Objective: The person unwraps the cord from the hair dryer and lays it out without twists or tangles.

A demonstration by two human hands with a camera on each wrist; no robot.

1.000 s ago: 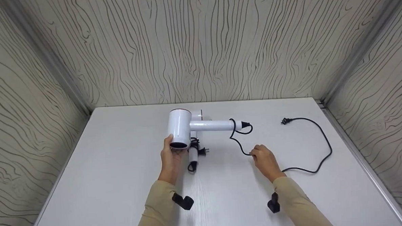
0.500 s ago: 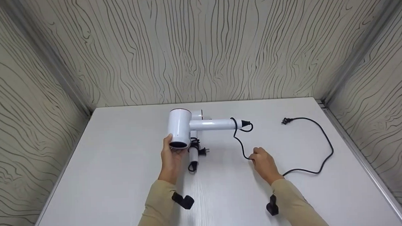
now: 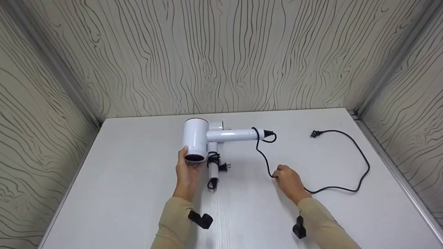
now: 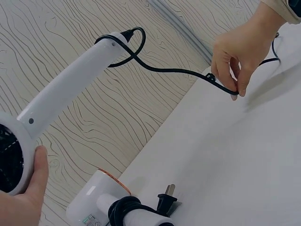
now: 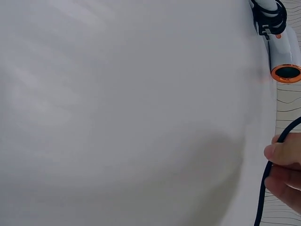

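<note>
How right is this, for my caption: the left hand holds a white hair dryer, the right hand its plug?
Not the plug: in the head view, the right hand pinches the black cord; the left hand does hold a white hair dryer.

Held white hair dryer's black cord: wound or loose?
Mostly loose: the cord loops round the white cylindrical handle, then runs through the right hand to a black plug.

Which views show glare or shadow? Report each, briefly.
Head view: a glint on the held glossy white hammer-shaped hair dryer; left wrist view: a soft shadow on the flat white tabletop beside the bare right hand; right wrist view: a broad, soft-edged shadow low on the tabletop, pale streaks upper left.
</note>
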